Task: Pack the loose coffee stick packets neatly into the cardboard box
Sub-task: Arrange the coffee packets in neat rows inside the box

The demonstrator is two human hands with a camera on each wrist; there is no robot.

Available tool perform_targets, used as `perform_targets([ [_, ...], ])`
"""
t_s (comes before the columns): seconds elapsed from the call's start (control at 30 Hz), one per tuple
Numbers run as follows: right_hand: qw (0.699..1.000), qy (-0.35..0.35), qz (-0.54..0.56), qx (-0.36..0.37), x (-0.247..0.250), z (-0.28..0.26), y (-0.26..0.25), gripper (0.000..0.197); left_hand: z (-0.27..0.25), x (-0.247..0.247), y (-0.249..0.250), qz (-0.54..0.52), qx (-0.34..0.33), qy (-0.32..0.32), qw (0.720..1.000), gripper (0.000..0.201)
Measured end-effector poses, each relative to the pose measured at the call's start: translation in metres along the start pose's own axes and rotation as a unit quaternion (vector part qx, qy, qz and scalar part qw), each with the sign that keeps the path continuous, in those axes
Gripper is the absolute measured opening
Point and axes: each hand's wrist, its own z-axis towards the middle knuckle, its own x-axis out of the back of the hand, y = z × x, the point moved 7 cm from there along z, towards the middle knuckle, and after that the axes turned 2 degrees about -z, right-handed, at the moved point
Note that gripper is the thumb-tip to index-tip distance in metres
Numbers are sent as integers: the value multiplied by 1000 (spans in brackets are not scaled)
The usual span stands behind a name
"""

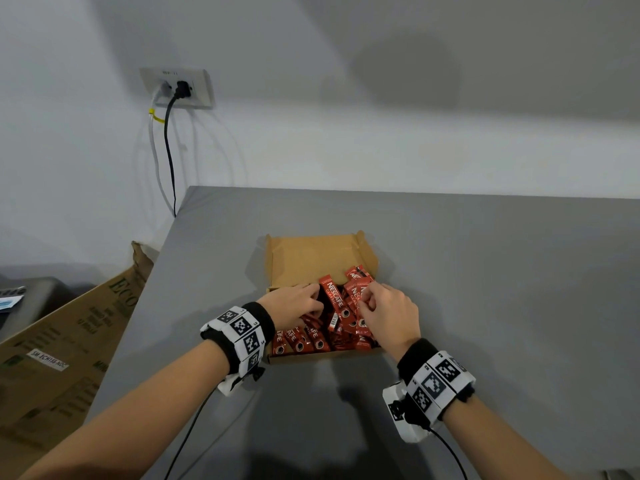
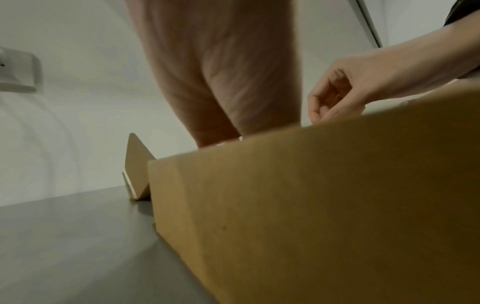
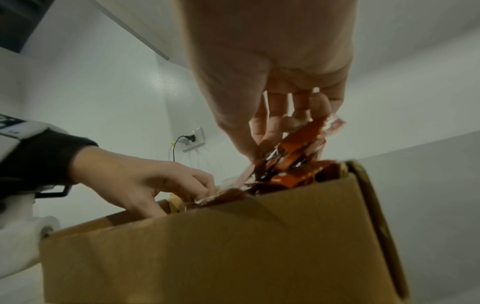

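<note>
An open cardboard box (image 1: 311, 261) sits mid-table, its lid flap folded back toward the wall. Red coffee stick packets (image 1: 334, 299) fill its near half in a loose heap, some lying flat, some tilted up. My right hand (image 1: 365, 301) hovers over the box's right side, fingers curled round a small bunch of packets (image 3: 298, 142) lifted above the rim. My left hand (image 1: 311, 303) reaches in from the left, its bent fingers resting on the packets. The box wall (image 2: 311, 205) hides the fingertips of my left hand (image 2: 221, 123) in the left wrist view.
The grey table (image 1: 485, 289) stretches right of and behind the box. Its left edge drops off beside a large printed carton (image 1: 69, 341) on the floor. A wall socket (image 1: 180, 88) with a black plug and hanging cables is at the back left.
</note>
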Motion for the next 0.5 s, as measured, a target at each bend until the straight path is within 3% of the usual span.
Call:
perform_targets([
  [0.17, 1000, 1, 9, -12, 1, 1, 3, 10, -1, 6, 0, -24, -19, 14, 999, 26],
  [0.27, 1000, -3, 4, -14, 0, 1, 4, 10, -8, 24, -15, -73, 12, 41, 996, 19],
  [0.4, 1000, -2, 8, -18, 0, 3, 7, 11, -14, 63, -31, -228, 72, 154, 959, 19],
  [0.5, 999, 11, 31, -11, 4, 3, 7, 11, -5, 73, -12, -281, 80, 184, 939, 13],
])
